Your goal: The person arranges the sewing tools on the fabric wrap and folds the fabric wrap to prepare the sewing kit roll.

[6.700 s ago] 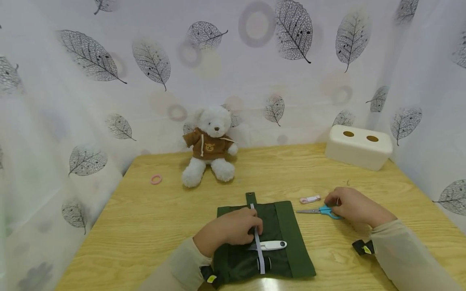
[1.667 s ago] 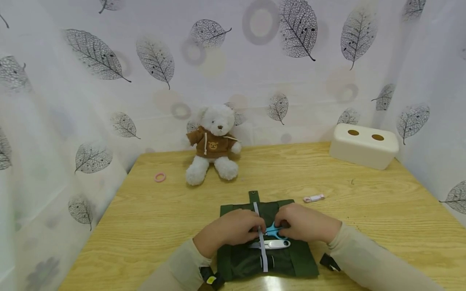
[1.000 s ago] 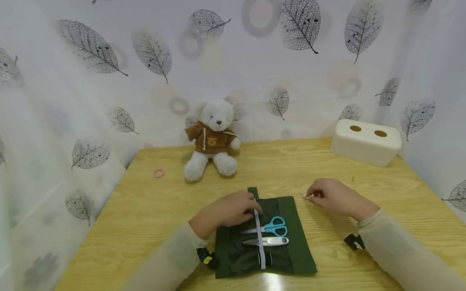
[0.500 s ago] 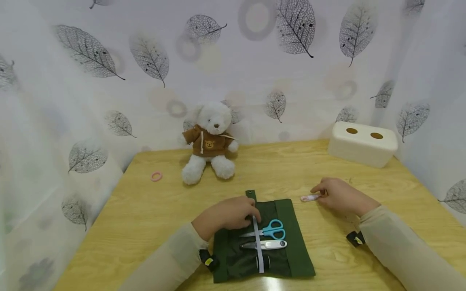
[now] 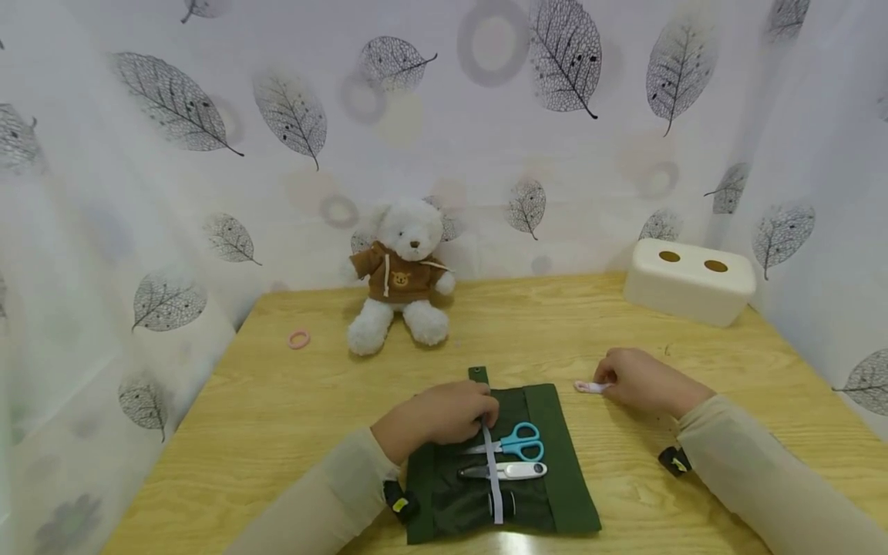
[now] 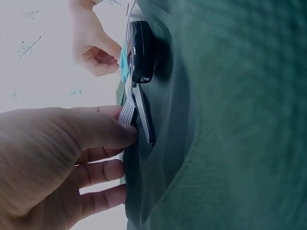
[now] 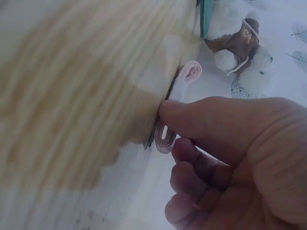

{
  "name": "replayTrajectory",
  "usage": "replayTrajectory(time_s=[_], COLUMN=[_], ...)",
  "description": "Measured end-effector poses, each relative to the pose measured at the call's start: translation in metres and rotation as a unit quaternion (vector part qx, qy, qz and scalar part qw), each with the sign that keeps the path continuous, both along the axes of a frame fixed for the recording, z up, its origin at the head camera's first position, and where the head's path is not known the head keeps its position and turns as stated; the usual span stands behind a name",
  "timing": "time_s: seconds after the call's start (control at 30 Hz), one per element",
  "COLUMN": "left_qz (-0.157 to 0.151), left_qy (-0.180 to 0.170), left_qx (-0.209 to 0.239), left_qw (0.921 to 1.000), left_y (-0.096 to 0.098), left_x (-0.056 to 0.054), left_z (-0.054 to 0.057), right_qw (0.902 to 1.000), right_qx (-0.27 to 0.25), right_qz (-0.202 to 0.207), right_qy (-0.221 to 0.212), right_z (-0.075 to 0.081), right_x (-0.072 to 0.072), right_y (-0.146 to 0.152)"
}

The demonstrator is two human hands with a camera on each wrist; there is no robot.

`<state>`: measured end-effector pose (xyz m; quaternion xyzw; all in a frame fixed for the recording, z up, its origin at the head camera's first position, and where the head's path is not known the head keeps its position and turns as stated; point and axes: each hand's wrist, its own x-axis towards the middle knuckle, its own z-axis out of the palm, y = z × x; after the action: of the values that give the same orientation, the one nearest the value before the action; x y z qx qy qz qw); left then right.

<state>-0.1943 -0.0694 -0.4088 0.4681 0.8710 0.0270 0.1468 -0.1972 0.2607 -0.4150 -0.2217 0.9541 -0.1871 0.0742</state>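
Observation:
A dark green fabric organiser lies unrolled on the table. My left hand rests over its upper left and pinches the white elastic strap between thumb and finger. Under this strap sit blue-handled scissors, a white-handled tool with a dark pointed end, and a black spool. To the right of the organiser, my right hand grips one end of a small coil of pink tape with a white band. The coil is at table level; whether it touches the wood cannot be told.
A white teddy bear in a brown hoodie sits at the back of the wooden table. Far left lies a pink ring. A cream box with two holes stands at the back right, before a leaf-patterned curtain.
The right hand brought the scissors from the table to under the strap, released them, and went back right to grip the pink tape coil. The left hand stayed at the strap.

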Motion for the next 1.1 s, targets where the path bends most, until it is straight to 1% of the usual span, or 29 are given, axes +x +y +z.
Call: replayTrajectory(time_s=[0.1,0.27,0.43,0.53,0.63,0.77,0.87,1.0,1.1], left_qz=[0.004,-0.001,-0.004,-0.008,-0.013,-0.019,-0.016,-0.013,-0.016], left_qy=[0.002,0.014,0.027,0.033,0.039,0.050,0.053,0.052,0.055], left_qx=[-0.005,-0.007,-0.012,-0.013,-0.012,-0.011,-0.013,-0.012,-0.008], left_qw=[1.0000,0.9999,0.9995,0.9993,0.9991,0.9985,0.9984,0.9985,0.9983], left_y=[0.000,0.000,0.000,0.001,0.002,0.003,0.004,0.005,0.006], left_x=[0.002,0.003,0.004,0.003,0.003,0.003,0.004,0.004,0.005], left_z=[0.000,-0.002,-0.002,-0.003,-0.004,-0.003,-0.001,0.002,0.003], right_qw=[1.0000,0.9997,0.9988,0.9977,0.9950,0.9876,0.9814,0.9784,0.9779], right_qx=[-0.004,-0.015,-0.034,-0.036,-0.035,-0.032,-0.035,-0.031,-0.023], right_qz=[0.004,0.012,0.035,0.058,0.093,0.153,0.188,0.203,0.208], right_qy=[0.006,0.014,0.002,-0.008,-0.007,0.009,0.021,0.021,0.010], right_z=[-0.001,0.004,0.010,0.014,0.017,0.020,0.022,0.024,0.025], right_x=[0.001,0.006,0.012,0.017,0.024,0.030,0.032,0.031,0.029], right_y=[-0.003,-0.014,-0.033,-0.048,-0.063,-0.083,-0.095,-0.107,-0.113])
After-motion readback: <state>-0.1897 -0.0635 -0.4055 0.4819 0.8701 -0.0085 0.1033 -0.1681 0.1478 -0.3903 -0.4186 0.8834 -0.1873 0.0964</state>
